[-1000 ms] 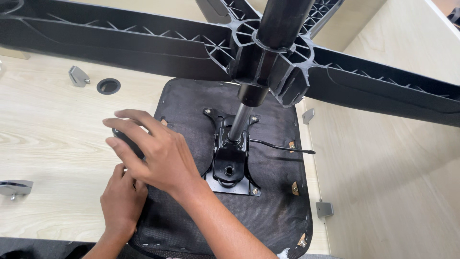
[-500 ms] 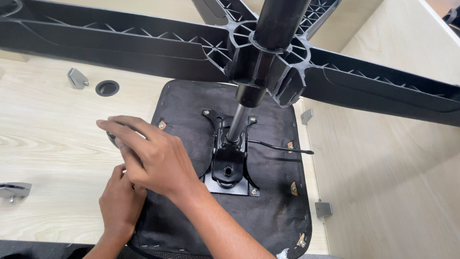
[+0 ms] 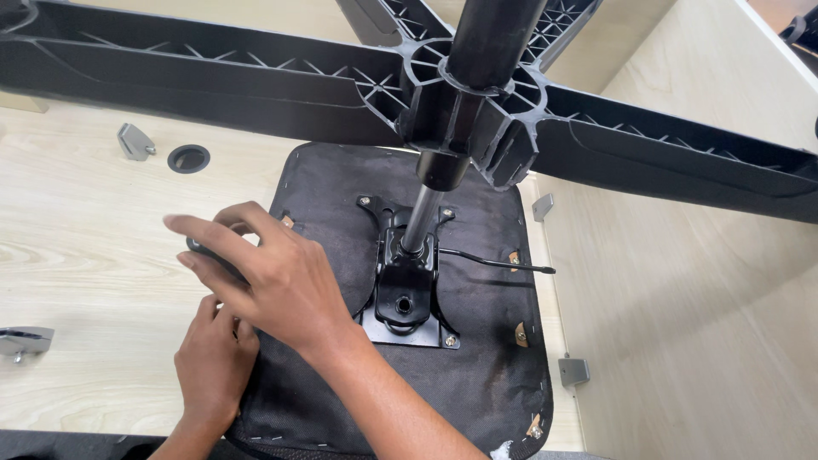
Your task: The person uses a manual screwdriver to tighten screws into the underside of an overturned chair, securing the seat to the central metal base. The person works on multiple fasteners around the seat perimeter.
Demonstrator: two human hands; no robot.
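An upturned black chair seat (image 3: 477, 375) lies on a pale wooden desk (image 3: 85, 255). A black metal plate (image 3: 407, 298) is screwed to its underside, and a lever (image 3: 498, 260) sticks out to the right. A chrome column (image 3: 419, 217) rises from the plate into the black star base (image 3: 460, 111), which spans the top of the view. My right hand (image 3: 273, 281) reaches over the seat's left edge, fingers curved over a black rounded part (image 3: 204, 253). My left hand (image 3: 213, 366) sits just below it at the seat's edge, with its fingertips hidden under the right hand.
A grey metal bracket (image 3: 135, 141) and a round cable hole (image 3: 188, 158) lie at the back left of the desk. Another metal bracket (image 3: 24, 341) sits at the left edge. A wooden partition (image 3: 699, 281) stands on the right, with small grey clips (image 3: 573, 371) along its foot.
My right hand has slid a little to the left over the black part. The left hand has stayed close under it.
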